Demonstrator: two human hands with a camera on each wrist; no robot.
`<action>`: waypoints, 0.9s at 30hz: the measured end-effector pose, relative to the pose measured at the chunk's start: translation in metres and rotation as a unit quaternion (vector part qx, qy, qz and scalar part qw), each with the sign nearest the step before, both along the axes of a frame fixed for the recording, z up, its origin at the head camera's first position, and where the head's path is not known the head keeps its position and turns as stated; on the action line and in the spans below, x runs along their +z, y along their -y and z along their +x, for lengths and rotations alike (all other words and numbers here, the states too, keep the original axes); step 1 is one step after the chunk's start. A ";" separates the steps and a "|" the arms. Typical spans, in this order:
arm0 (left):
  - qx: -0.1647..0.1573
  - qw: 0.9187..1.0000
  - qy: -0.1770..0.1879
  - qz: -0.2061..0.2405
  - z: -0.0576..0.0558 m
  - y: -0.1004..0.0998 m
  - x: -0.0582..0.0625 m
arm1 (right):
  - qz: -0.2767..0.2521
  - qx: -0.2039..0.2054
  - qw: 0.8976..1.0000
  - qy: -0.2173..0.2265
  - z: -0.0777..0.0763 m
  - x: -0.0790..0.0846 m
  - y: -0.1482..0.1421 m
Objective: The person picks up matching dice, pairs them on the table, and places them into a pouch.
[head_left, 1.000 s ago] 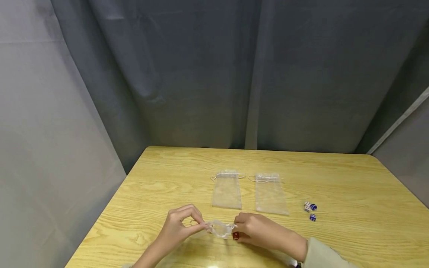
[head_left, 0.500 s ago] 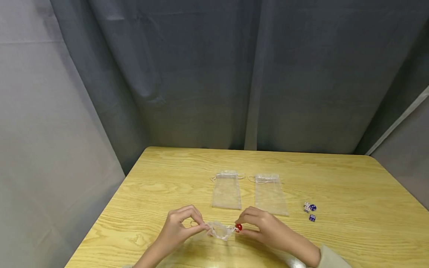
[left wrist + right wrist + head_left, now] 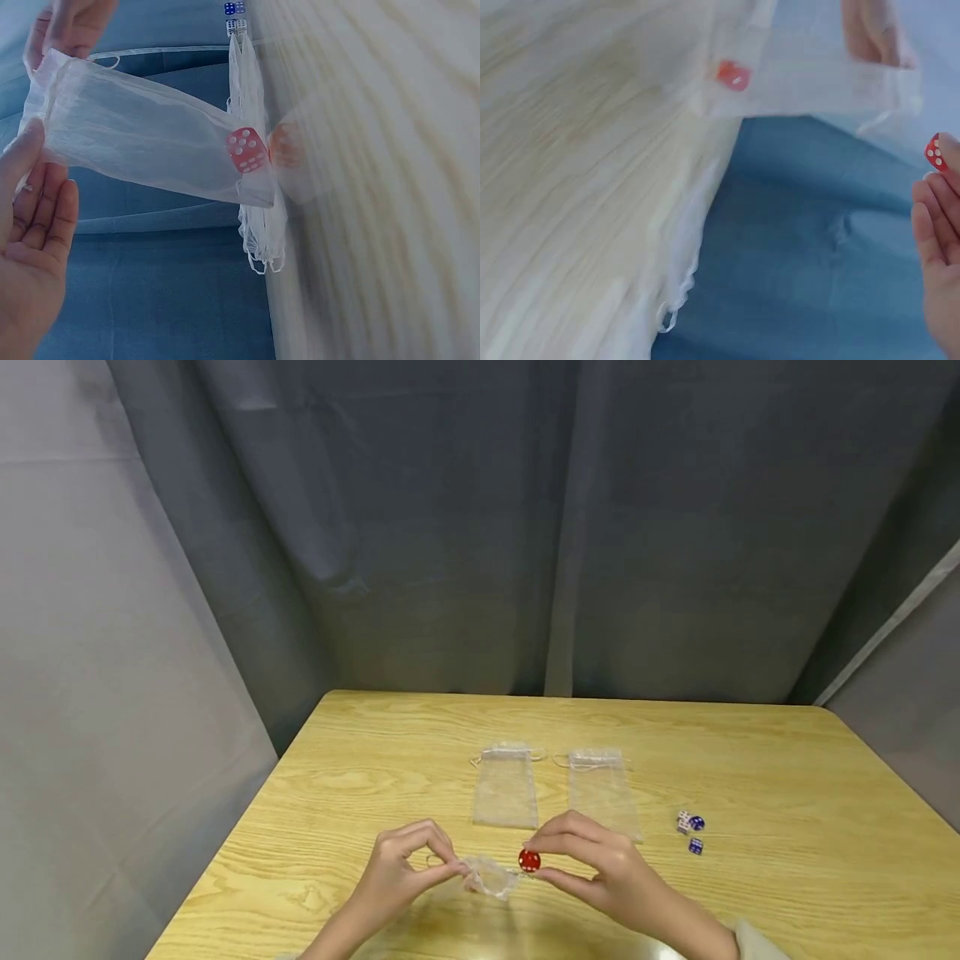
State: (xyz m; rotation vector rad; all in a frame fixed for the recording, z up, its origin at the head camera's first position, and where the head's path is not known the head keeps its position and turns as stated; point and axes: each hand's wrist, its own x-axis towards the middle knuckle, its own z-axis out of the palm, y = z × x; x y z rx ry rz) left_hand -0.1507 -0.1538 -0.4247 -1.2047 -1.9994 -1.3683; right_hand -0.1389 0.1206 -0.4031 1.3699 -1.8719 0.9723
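Note:
My left hand (image 3: pixel 401 867) pinches the rim of a sheer white drawstring bag (image 3: pixel 489 878), which hangs upright with its mouth spread. Just right of that mouth, my right hand (image 3: pixel 603 864) holds a red die (image 3: pixel 529 860) between thumb and fingertips. In the left wrist view a second red die (image 3: pixel 246 150) lies inside the bottom of the bag, down near the table. The right wrist view has the held red die (image 3: pixel 934 152) under my thumb, beside the top of the bag (image 3: pixel 817 90).
Two more sheer drawstring bags, a left one (image 3: pixel 506 789) and a right one (image 3: pixel 603 789), lie flat beyond my hands. To their right sit white dice (image 3: pixel 683 822) and blue dice (image 3: pixel 696 846) on the wooden table (image 3: pixel 375 735). Grey curtains (image 3: pixel 450 527) rise behind the table.
My right hand has shifted slightly right and up from the bag's rim, its fingers spreading so the red die shows more fully. My left hand stays in place on the bag.

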 end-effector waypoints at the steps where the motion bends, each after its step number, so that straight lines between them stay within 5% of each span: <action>1: 0.000 1.000 0.000 0.001 0.000 0.000 0.000 | 0.005 0.011 1.000 -0.004 0.001 0.002 0.002; 6: -0.003 1.000 -0.005 0.001 -0.001 -0.002 0.000 | 0.041 0.036 0.998 -0.013 0.005 0.008 0.011; 27: -0.034 0.999 -0.006 -0.009 0.000 -0.010 0.002 | 0.100 -0.005 0.995 0.005 0.004 0.011 0.006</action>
